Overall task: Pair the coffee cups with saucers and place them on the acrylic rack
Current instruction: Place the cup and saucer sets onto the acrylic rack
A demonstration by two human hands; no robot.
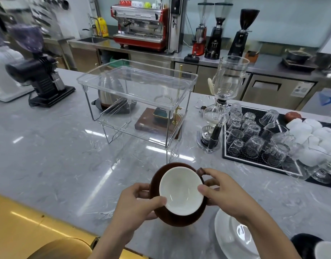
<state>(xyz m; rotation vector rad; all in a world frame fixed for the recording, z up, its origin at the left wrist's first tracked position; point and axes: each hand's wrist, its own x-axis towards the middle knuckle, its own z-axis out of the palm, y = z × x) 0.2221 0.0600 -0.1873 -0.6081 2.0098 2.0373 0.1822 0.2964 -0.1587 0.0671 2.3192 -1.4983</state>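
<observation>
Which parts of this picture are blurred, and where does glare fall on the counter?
In the head view, the far left edge is smeared, blurring the dark grinder; the cup and both hands stay sharp. Bright streaks of ceiling light lie on the marble counter, and the acrylic rack shows pale reflections. Wide-angle distortion bends the edges.

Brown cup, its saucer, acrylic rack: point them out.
brown cup [181,191]: head view, white inside.
saucer [179,219]: head view, near rim.
acrylic rack [136,79]: head view, top shelf.

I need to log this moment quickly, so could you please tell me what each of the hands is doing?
Left hand: closed on the brown saucer, thumb on the cup rim.
Right hand: closed on the same cup and saucer, by the handle.
</observation>
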